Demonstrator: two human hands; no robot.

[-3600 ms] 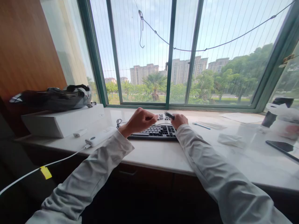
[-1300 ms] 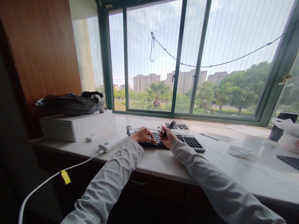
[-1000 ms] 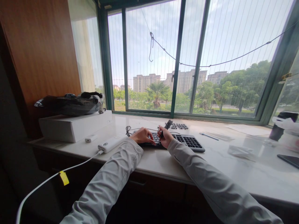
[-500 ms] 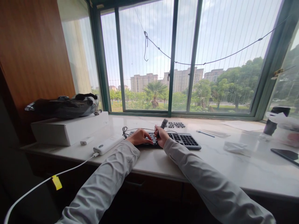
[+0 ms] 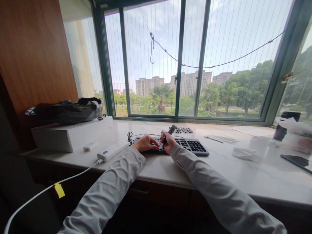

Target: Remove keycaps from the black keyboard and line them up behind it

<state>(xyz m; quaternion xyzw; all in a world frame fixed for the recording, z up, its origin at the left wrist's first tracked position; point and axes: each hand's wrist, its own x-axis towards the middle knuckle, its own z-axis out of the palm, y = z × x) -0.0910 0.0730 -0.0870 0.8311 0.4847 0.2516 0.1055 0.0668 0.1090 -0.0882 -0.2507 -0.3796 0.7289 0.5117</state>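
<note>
Right hand [image 5: 169, 144], dark tool [image 5: 170, 132] tilted up-right over keyboard [image 5: 192, 146]

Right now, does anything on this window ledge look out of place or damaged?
Yes. A cluster of loose keycaps lies on the ledge behind the keyboard, apart from it. The right hand holds a small dark tool over the keys; the left hand rests on the keyboard. Nothing looks spilled.

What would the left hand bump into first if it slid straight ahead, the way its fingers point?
Probably the right hand. The left hand lies on the keyboard with fingers aimed rightward at it, and that hand grips a dark tool. Depth is hard to judge.
</note>
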